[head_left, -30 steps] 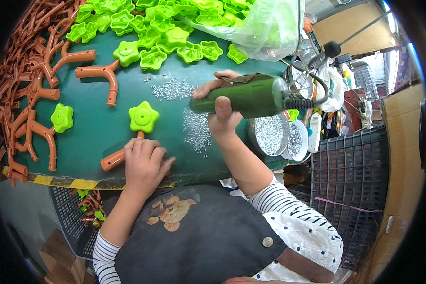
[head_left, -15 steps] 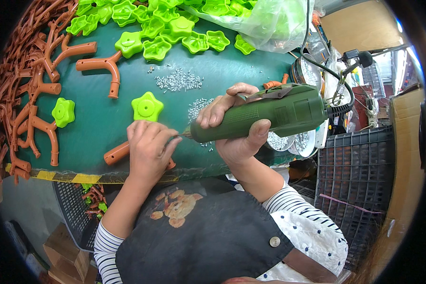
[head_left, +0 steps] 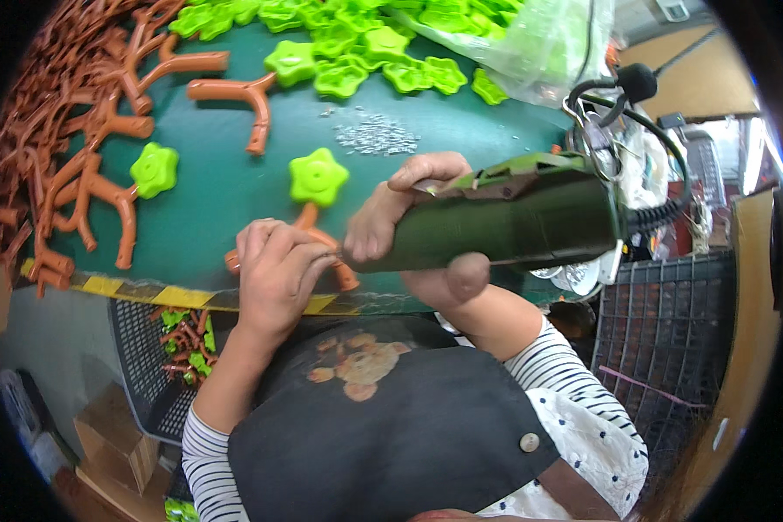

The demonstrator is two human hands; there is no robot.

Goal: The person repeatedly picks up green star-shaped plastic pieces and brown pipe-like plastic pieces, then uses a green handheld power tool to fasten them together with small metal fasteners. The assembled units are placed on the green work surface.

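Note:
My right hand (head_left: 376,222) is wrapped round a green electric screwdriver (head_left: 513,217), held level with its tip to the left. The fingers of my left hand (head_left: 270,270) are pinched together at that tip. Whatever lies between them is too small to make out. Beneath my left hand a brown forked plastic tube (head_left: 346,277) lies on the bench, partly covered. A lime-green star-shaped piece (head_left: 318,177) sits at the end of its upper branch. Beyond my hands is a pile of small silver screws (head_left: 378,136).
Brown forked tubes (head_left: 70,130) are heaped along the left. Lime-green stars (head_left: 357,43) and a clear plastic bag (head_left: 531,61) fill the far side. A dark crate (head_left: 152,374) with parts stands below the bench edge. Another crate (head_left: 661,331) is at right, near a white bowl (head_left: 576,277) of screws.
The view has shifted, so the bench things sit further right. The screwdriver looks larger and has moved slightly. More of the brown tube shows below the green star. Both hands keep their grips.

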